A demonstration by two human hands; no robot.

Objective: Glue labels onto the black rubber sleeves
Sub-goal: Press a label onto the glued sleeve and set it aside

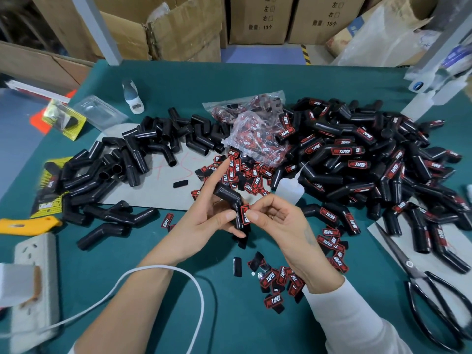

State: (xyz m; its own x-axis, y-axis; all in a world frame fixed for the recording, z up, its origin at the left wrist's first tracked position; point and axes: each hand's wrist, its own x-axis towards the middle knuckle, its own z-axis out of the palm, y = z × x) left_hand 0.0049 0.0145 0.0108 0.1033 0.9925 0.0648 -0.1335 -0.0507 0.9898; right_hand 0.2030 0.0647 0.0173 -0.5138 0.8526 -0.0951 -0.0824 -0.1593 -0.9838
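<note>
A bent black rubber sleeve (pixel 231 200) is gripped in the left hand (pixel 204 223) above the green worktop (pixel 224 315), its thumb pressed on the lower leg and the index finger pointing up, while a red-and-black label (pixel 245 213) is pinched onto that leg by the right hand (pixel 283 226). The label's lettering is partly covered by the thumb tips — only fragments can be read. Just behind the hands a clear glue bottle (pixel 290 190) is stood among loose labels (pixel 245 175), with unlabelled sleeves (pixel 132 159) heaped to the left, labelled ones (pixel 370 159) to the right, and scissors (pixel 434 290) at the right edge.

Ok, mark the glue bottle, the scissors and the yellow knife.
glue bottle (pixel 290 190), head view, on its translucent body.
scissors (pixel 419 278), head view, just below the pivot screw.
yellow knife (pixel 28 224), head view, on its yellow handle.
</note>
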